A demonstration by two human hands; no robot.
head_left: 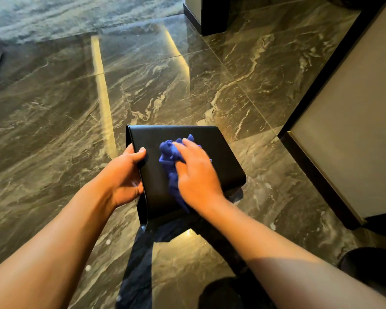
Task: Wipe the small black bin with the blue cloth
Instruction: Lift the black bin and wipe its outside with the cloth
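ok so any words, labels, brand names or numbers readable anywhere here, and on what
None: no readable text in this view.
The small black bin: plain matte surface, no label or logo on the side that shows.
The blue cloth: no tag or print visible.
The marble floor and the beige wall panel: veining and reflections only, no signs.
The left hand and right hand cover parts of the bin, so text there cannot be ruled out.

- Left hand (pixel 125 175) grips the left edge of the black bin (pixel 221 161), held above the marble floor (pixel 53 130).
- Right hand (pixel 196 175) presses the blue cloth (pixel 168 157) flat on the bin's upper face.
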